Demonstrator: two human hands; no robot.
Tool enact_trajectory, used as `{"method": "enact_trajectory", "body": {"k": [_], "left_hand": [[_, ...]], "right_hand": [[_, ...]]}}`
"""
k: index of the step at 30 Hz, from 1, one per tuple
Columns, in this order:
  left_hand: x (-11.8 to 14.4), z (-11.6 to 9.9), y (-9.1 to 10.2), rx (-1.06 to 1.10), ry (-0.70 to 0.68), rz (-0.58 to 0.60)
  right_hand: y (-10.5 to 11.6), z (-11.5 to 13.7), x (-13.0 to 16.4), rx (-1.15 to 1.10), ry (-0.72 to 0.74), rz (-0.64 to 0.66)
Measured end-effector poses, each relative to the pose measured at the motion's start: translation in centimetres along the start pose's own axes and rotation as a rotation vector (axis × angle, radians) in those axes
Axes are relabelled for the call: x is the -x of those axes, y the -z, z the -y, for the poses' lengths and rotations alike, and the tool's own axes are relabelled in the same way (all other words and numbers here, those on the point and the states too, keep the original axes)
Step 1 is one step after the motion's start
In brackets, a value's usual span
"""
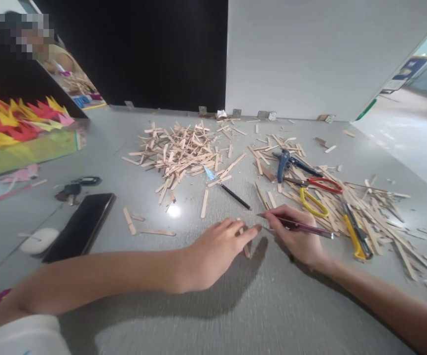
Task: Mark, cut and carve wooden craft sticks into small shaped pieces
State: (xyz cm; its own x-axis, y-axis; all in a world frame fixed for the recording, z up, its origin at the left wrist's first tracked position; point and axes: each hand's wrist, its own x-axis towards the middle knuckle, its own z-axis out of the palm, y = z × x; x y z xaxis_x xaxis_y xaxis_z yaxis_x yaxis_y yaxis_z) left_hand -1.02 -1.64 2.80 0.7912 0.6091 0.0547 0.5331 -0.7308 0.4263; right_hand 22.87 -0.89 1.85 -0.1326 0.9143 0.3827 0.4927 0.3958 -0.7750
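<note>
My left hand [217,251] lies flat on the grey table, fingers pressing down a wooden craft stick [245,247] that shows between and below them. My right hand [295,236] grips a dark pen [309,227], its tip pointing left and meeting the stick close to my left fingertips. Most of the stick is hidden under my left hand.
A heap of wooden sticks [178,150] lies behind, more sticks [369,212] at the right with blue pliers [283,162], red scissors [322,183], yellow scissors [311,202] and a yellow cutter [357,236]. A black pencil [235,196], a phone [82,224], keys [75,186] and colourful paper [17,121] sit left.
</note>
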Motion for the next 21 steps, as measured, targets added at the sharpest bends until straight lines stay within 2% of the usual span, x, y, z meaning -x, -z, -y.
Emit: {"method": "enact_trajectory", "body": {"k": [4, 8, 12, 16, 18, 21], "left_hand": [[-1.0, 2.0, -0.3, -0.038, -0.047, 0.007], [-1.6, 3.2, 0.3, -0.038, -0.021, 0.044], [-1.2, 2.0, 0.9, -0.166, 0.015, 0.112], [-0.4, 0.0, 1.2, -0.286, 0.015, 0.155], [0.1, -0.8, 0.9, -0.295, -0.004, 0.176], [1.1, -1.8, -0.3, -0.406, 0.02, 0.136]], "right_hand": [[-0.3, 0.2, 0.4, 0.065, 0.077, 0.003], [-0.2, 0.3, 0.7, 0.07, 0.104, 0.037], [-0.4, 0.0, 1.0, 0.07, 0.072, 0.063], [-0.7, -0.2, 1.0, 0.082, 0.106, 0.049], [-0.7, -0.1, 1.0, 0.069, 0.121, 0.061], [-0.6, 0.0, 0.9, 0.055, 0.164, 0.086]]}}
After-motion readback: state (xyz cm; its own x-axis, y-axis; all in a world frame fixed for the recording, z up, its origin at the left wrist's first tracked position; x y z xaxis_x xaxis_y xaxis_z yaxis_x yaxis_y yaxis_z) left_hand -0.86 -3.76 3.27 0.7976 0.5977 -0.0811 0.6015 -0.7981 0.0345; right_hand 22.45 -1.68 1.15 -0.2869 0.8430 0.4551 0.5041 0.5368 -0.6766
